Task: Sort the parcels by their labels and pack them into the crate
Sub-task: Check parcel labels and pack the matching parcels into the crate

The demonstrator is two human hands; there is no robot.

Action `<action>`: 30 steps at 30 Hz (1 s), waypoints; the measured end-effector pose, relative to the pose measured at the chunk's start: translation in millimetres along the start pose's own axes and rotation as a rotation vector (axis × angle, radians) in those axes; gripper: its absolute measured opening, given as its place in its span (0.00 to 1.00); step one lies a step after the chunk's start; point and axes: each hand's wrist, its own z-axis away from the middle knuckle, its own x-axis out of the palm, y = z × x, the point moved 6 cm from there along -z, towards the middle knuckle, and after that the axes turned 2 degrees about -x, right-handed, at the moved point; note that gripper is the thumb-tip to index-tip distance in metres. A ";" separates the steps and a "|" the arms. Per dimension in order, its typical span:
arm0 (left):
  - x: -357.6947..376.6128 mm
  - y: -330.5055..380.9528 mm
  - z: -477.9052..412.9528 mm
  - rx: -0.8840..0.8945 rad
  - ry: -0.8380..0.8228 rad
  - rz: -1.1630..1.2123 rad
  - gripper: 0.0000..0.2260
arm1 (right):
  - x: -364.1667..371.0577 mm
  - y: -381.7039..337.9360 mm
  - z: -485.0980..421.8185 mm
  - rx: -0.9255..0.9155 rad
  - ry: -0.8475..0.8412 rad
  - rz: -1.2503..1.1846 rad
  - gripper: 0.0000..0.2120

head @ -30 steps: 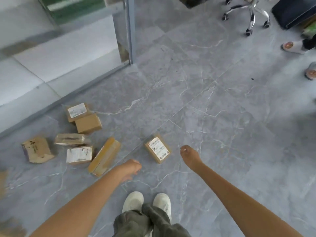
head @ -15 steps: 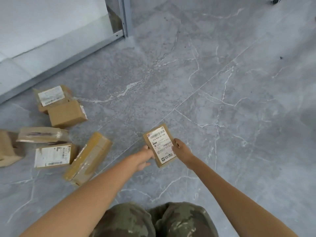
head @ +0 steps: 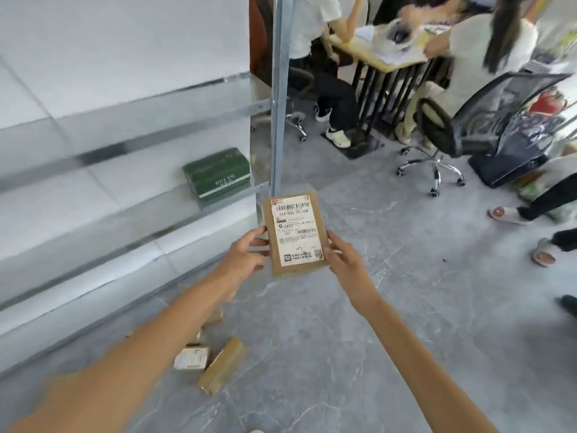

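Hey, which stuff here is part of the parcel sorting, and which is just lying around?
Job: labelled parcel, held by left hand and right hand; floor parcel with white label; taped floor parcel.
Lying about: green box; office chair; desk.

Bright, even indoor light with faint shadows; wide-angle bending and motion blur smear the edges.

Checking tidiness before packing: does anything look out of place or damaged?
Yes: several parcels lie scattered on the floor at odd angles, unpacked. The labelled parcel gripped by the left hand and right hand looks undamaged.
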 end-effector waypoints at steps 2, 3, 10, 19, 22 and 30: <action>-19.0 61.1 47.7 0.116 0.032 0.019 0.26 | -4.1 -73.7 22.3 -0.095 0.003 -0.018 0.19; -27.9 85.2 70.4 0.170 0.048 0.025 0.25 | -4.0 -104.7 34.7 -0.138 0.000 -0.018 0.19; -92.2 151.7 224.9 0.434 0.214 0.063 0.20 | 25.2 -230.1 144.4 -0.369 -0.086 -0.060 0.20; -179.8 64.4 384.2 0.474 0.270 0.136 0.17 | 131.5 -242.9 315.1 -0.398 -0.176 -0.130 0.20; -205.7 24.6 431.2 0.390 0.209 0.210 0.28 | 168.0 -234.2 366.3 -0.393 -0.205 -0.145 0.19; -248.5 -40.0 537.8 0.287 0.138 0.263 0.24 | 230.8 -215.6 473.5 -0.405 -0.311 -0.154 0.18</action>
